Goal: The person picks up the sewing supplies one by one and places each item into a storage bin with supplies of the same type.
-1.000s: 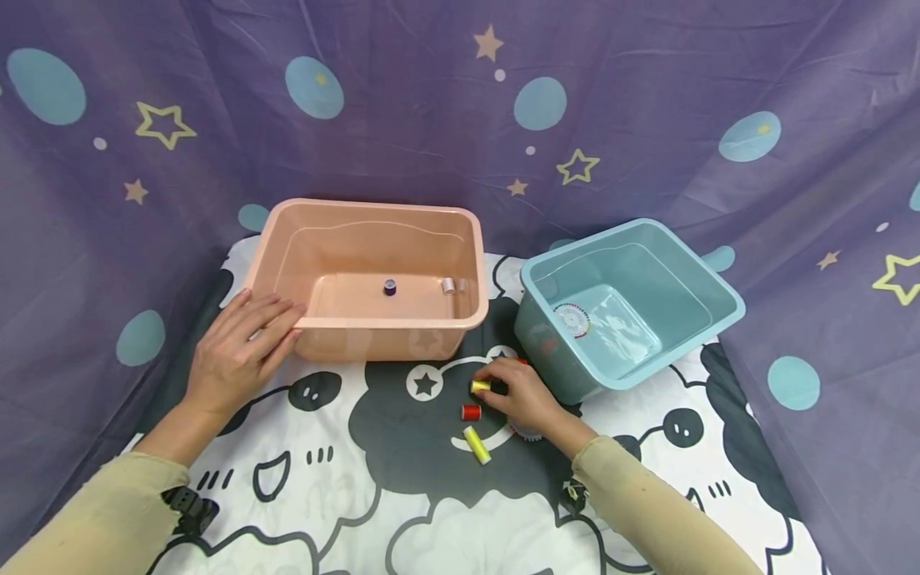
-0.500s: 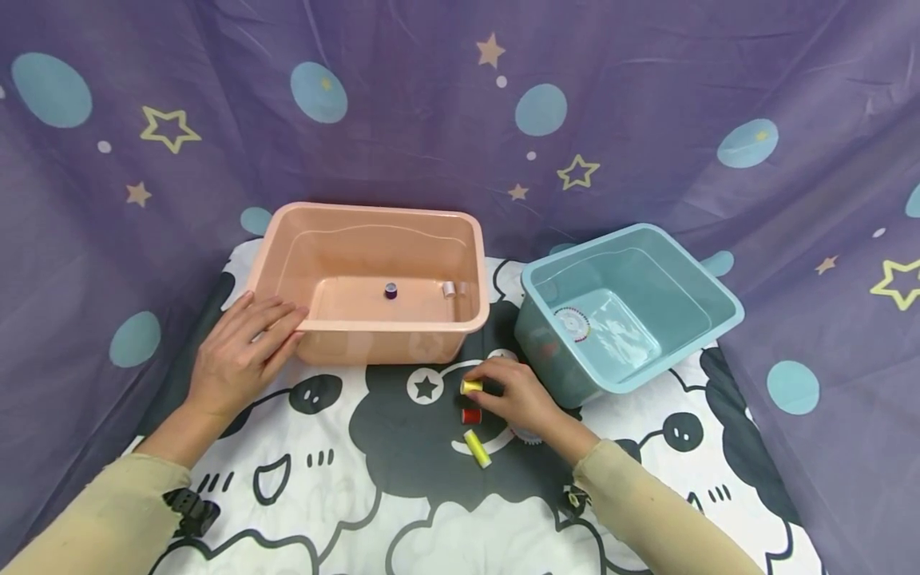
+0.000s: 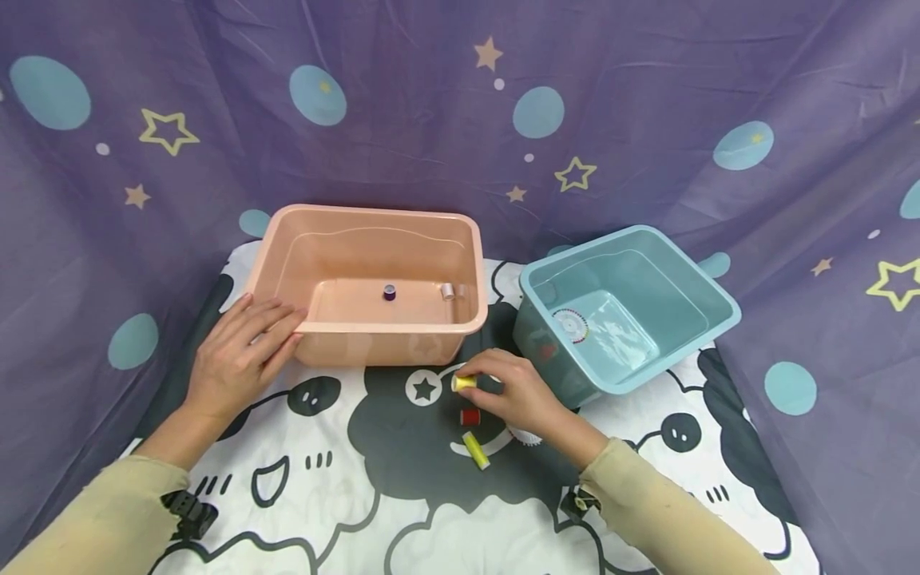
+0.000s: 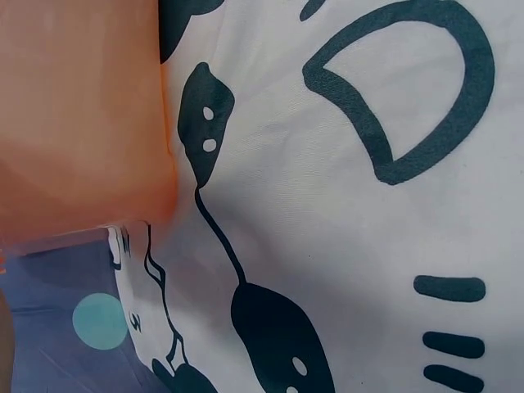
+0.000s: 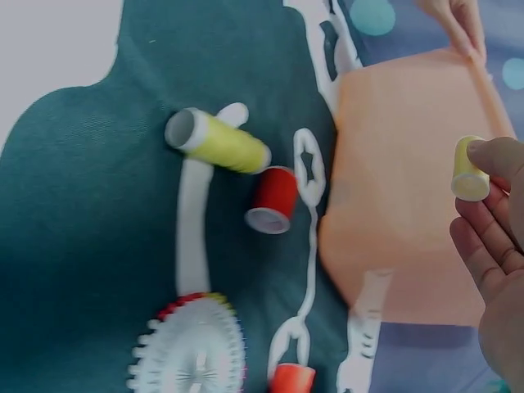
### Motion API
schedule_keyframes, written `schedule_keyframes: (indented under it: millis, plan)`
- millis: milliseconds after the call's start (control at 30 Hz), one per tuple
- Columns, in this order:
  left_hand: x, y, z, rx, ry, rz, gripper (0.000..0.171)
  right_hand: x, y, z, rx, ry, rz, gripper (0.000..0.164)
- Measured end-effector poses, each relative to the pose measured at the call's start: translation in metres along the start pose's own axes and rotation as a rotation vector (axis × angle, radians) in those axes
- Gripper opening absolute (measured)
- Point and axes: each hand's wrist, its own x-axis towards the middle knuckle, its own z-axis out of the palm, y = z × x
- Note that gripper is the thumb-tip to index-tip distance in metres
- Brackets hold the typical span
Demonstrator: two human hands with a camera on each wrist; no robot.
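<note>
My right hand (image 3: 519, 393) pinches a small yellow spool of thread (image 3: 463, 383) between thumb and fingertips, above the dark patch of cloth in front of the peach bin (image 3: 388, 328). Just below it lie a red thread spool (image 3: 470, 417) and a longer yellow thread spool (image 3: 475, 450). In the right wrist view, a second red spool (image 5: 292, 378) shows at the bottom edge. My left hand (image 3: 244, 347) holds the bin's near left rim, fingers over the edge and thumb outside. Inside that bin are a dark spool (image 3: 389, 292) and a white spool (image 3: 448, 291).
To the right stands a teal bin (image 3: 557, 359) with a pin wheel (image 3: 571, 325) on its floor. Another pin wheel (image 5: 196, 352) lies on the cloth, mostly hidden under my right wrist in the head view. A purple curtain (image 3: 431, 120) hangs behind the bins.
My right hand has moved a little left with the yellow spool, away from the teal bin. The left hand stays on the peach bin's rim.
</note>
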Motion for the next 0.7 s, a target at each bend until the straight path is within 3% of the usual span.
schedule_keyframes:
  millis: [700]
  plan:
    - [-0.001, 0.000, -0.001, 0.009, -0.009, 0.001, 0.039, 0.051, -0.039, -0.042, -0.087, 0.035, -0.185, 0.027]
